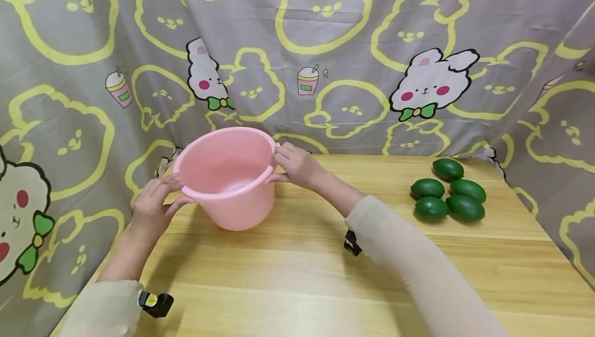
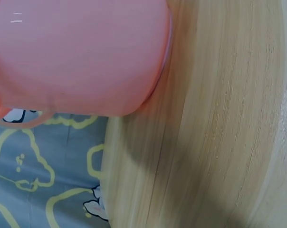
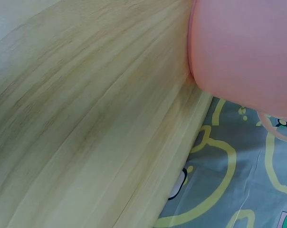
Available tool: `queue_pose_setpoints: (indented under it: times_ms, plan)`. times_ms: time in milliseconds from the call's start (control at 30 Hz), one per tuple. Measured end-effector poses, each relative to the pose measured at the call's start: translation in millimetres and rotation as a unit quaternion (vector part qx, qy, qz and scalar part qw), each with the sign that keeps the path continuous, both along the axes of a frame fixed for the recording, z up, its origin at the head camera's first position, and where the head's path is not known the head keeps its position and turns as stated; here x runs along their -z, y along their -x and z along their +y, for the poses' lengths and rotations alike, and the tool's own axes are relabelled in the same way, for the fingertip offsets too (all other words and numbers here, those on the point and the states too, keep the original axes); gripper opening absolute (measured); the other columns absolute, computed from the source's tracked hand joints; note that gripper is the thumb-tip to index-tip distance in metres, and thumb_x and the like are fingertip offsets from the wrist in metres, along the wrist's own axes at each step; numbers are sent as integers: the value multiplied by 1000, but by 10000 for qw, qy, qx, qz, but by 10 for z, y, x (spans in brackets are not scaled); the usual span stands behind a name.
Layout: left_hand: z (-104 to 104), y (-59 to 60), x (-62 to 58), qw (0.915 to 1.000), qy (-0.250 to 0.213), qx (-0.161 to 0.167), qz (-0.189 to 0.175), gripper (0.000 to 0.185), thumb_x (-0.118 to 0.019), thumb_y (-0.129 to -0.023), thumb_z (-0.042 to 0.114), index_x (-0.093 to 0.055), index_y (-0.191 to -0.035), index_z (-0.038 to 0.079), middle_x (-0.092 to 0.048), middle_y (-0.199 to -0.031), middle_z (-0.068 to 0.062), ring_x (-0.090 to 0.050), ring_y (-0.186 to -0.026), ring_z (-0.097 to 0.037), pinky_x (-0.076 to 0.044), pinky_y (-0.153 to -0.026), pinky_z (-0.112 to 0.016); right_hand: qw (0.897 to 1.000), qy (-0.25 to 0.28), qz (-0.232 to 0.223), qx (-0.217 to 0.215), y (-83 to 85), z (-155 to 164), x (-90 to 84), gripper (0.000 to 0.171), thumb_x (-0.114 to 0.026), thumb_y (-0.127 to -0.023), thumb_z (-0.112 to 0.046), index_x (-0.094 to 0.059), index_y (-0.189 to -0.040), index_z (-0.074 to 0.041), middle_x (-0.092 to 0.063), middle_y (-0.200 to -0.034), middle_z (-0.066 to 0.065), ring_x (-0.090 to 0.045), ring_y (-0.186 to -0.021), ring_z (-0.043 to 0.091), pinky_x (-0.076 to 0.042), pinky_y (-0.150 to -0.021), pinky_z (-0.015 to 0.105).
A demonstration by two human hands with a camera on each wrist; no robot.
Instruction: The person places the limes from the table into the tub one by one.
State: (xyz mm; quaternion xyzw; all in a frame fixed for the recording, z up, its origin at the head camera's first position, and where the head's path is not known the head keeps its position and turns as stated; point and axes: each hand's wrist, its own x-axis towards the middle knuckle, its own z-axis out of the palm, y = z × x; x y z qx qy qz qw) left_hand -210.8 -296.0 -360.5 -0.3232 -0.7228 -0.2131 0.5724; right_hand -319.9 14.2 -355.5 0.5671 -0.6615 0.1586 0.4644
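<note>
A pink plastic bucket point(image 1: 241, 202) is at the left of the wooden table, its wide mouth facing up and towards me. My left hand point(image 1: 155, 200) grips the rim on the near left side, thumb pointing along the outer wall. On the opposite side my right hand point(image 1: 299, 164) holds the rim, with the thumb lower on the outside. The bucket's smooth wall fills the upper left of the left wrist view point(image 2: 81, 57) and the upper right of the right wrist view point(image 3: 248, 52). Neither wrist view plainly shows fingers.
Several dark green oval fruits point(image 1: 466, 208), perhaps avocados, lie grouped on the right side of the table point(image 1: 288, 285). A grey curtain point(image 1: 260, 27) with yellow cartoon outlines hangs behind and on both sides. Small black devices point(image 1: 158, 304) are worn at the wrists.
</note>
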Motion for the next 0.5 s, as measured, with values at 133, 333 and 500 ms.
queue_pose_setpoints:
  times_ms: [133, 333, 500]
  plan:
    - [22, 16, 21, 9999, 77, 95, -91, 54, -60, -80, 47, -63, -79, -7, -65, -79, -22, -60, -73, -39, -43, -100, -11, 10000, 29, -6, 11, -15, 51, 7, 54, -46, -88, -56, -58, -85, -3, -60, -83, 6, -55, -77, 21, -54, -73, 25]
    - [51, 29, 52, 9997, 193, 76, -145, 54, -59, -80, 47, -63, -82, -7, -66, -81, -21, -61, -75, -37, -41, -101, -10, 10000, 0, 1, 61, -54, 132, 4, 55, -46, -88, -56, -58, -84, -3, -60, -83, 6, -55, -76, 20, -54, -70, 24]
    - [101, 55, 71, 9999, 100, 89, -52, 54, -60, -79, 48, -63, -81, -6, -66, -81, -21, -61, -75, -38, -42, -101, -11, 9999, -36, 35, 102, -78, 193, -10, 53, -55, -84, -55, -58, -85, -2, -60, -83, 6, -55, -77, 20, -54, -70, 24]
